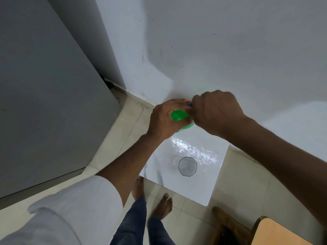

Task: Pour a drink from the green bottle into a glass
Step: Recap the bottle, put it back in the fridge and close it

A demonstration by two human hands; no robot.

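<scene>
Fingers [178, 106] of both hands clamp the green bottle [178, 116], hiding most of it; its blue cap [190, 104] barely shows at one o'clock.

Green bottle [178, 116] with blue cap [190, 104], clear glass [187, 166], glossy white tabletop [198, 188], white sleeve [85, 200]

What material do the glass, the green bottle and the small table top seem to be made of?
Glass: clear and faceted, the table shows through it; probably glass, perhaps clear plastic.
Green bottle: bright, translucent green; likely plastic, though mostly hidden by both hands.
Table top: white, glossy, with faint grey veins and a mirror-like glare; marble or a marble-look laminate.
</scene>
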